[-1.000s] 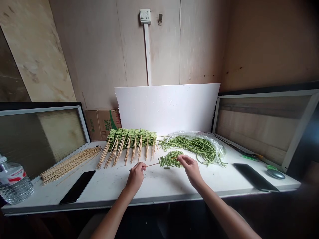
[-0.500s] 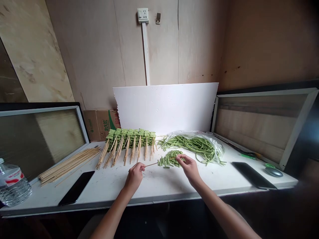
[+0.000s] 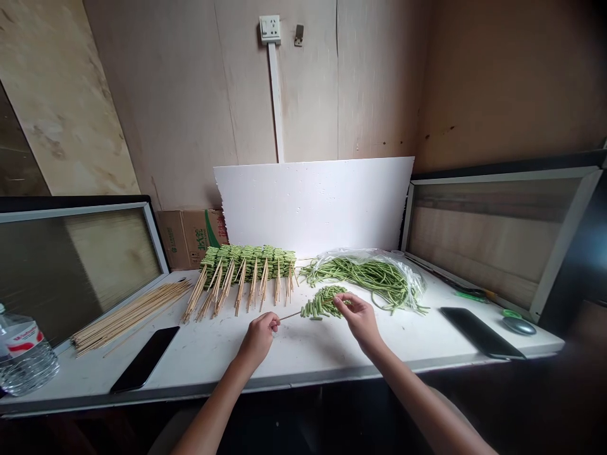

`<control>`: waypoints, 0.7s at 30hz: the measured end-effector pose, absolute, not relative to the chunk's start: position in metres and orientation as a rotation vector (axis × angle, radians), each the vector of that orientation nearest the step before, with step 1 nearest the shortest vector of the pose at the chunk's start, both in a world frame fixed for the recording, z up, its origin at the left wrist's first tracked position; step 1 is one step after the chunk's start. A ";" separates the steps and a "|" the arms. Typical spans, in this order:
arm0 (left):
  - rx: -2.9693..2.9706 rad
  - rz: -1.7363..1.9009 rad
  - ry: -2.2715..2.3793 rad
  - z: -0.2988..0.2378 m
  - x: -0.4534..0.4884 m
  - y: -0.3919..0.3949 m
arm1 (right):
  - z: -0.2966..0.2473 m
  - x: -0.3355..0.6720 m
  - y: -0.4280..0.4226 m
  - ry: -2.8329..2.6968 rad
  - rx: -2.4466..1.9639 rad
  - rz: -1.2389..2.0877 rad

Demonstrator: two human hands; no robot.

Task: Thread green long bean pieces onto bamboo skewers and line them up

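Observation:
My left hand (image 3: 258, 339) is closed round the blunt end of a thin bamboo skewer (image 3: 290, 315), which points to the right. A row of short green bean pieces (image 3: 311, 308) is threaded crosswise along it. At the skewer's far end my right hand (image 3: 363, 323) is closed in a pinch on a bean piece, partly hidden by the fingers. Just behind lies a small heap of cut bean pieces (image 3: 331, 293) on the white table (image 3: 308, 354). One loose piece rests just in front of the threaded row.
Stacked bean skewers (image 3: 251, 262) stand at the back left, sticks facing me. Bare skewers (image 3: 130, 313) and a phone (image 3: 146, 359) lie left, near a water bottle (image 3: 26, 351). Long beans (image 3: 365, 275) spill from a plastic bag at right, behind another dark phone (image 3: 481, 332) and a mouse (image 3: 519, 325).
Both hands keep their grip on the skewer and bean piece, with the left hand shifted very slightly right. The whole view has moved a little; nothing else differs visibly.

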State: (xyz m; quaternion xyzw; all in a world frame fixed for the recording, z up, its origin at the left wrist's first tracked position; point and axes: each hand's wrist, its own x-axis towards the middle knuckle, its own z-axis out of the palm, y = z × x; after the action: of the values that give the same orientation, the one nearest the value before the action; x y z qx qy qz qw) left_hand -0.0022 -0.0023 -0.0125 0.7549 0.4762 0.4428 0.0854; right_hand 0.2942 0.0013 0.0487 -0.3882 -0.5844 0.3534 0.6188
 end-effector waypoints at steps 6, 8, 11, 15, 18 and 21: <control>2.262 1.323 1.427 -0.014 -0.002 -0.002 | 0.043 0.296 0.006 -1.367 -0.887 0.792; 2.240 1.376 1.462 -0.017 -0.003 0.000 | 0.042 0.294 0.006 -1.365 -0.894 0.799; 2.223 1.402 1.534 -0.019 -0.004 0.001 | 0.040 0.292 0.005 -1.349 -0.902 0.823; 2.232 1.364 1.580 -0.018 -0.002 -0.001 | 0.038 0.290 0.004 -1.333 -0.913 0.824; 2.225 1.343 1.622 -0.019 0.001 -0.003 | 0.035 0.286 0.002 -1.318 -0.925 0.802; 2.221 1.320 1.619 -0.018 0.001 -0.003 | 0.031 0.283 0.000 -1.274 -0.935 0.794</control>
State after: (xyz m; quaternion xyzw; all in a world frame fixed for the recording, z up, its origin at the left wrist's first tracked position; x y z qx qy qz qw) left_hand 0.0009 -0.0028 -0.0181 0.7276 0.5304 0.4325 0.0465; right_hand 0.2827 0.0001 0.0314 -0.4089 -0.5573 0.3471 0.6339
